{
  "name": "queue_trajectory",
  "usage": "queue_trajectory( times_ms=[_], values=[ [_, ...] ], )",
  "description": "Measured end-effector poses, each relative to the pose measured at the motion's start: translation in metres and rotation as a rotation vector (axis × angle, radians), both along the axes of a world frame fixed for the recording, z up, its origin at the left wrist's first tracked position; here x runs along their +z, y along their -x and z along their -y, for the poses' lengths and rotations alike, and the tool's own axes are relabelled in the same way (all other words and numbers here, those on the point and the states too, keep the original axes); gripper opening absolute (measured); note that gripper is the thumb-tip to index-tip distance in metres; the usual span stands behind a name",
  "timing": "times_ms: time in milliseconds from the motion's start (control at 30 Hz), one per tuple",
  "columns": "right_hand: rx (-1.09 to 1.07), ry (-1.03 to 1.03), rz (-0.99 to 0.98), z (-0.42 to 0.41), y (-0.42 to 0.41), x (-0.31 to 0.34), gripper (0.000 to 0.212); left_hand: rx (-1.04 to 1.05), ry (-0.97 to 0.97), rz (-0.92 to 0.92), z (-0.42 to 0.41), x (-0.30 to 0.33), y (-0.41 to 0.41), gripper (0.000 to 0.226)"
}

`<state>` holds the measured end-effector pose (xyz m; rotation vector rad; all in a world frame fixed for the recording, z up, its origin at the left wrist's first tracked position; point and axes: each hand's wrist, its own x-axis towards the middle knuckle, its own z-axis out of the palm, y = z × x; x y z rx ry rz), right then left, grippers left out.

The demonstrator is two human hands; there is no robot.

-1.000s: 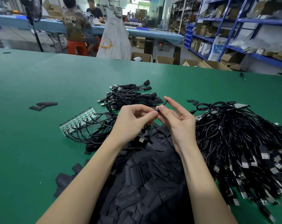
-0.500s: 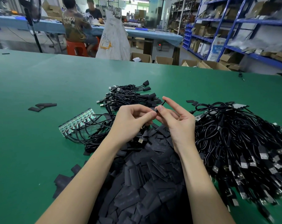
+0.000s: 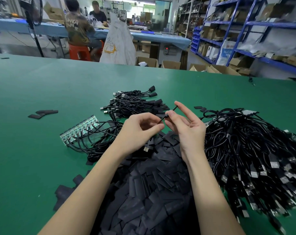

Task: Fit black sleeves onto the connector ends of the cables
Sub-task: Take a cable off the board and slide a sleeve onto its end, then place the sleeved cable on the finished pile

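Now a thin black rubbery cable [image 3: 169, 114] is stretched betw. both hands over the near-middle of the green felt-like table [image 3: 42, 150]. Left hand [image 3: 140, 131] pinches its lower end w/ thumb + forefinger; right hand [image 3: 186, 128] pinches higher up, other fingers spread. Sleeve on it: can't tell. Prob. best to keep the cable taut and slide straight. Flat matte black sleeves [image 3: 152, 192] heap at near edge; glossy unsleeved cables w/ metal plugs [image 3: 254, 158] toward right edge.
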<state>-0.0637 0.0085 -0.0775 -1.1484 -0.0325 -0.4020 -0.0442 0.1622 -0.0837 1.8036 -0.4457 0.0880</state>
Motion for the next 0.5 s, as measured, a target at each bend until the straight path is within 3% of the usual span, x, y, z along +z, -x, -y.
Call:
queue_trajectory(
  times_ms=[167,300,500],
  values=[
    [0.0,-0.012,-0.057,0.013,-0.002,0.0,0.046,0.013,-0.04,0.036,0.001,0.001,-0.003,0.004],
    [-0.025,0.048,-0.222,0.018,-0.004,-0.001,0.026,0.102,0.003,0.102,0.012,0.022,-0.018,0.006],
    [0.0,0.191,-0.311,0.02,-0.006,-0.008,0.027,0.236,-0.197,0.263,0.022,0.069,-0.08,0.011]
  ],
)
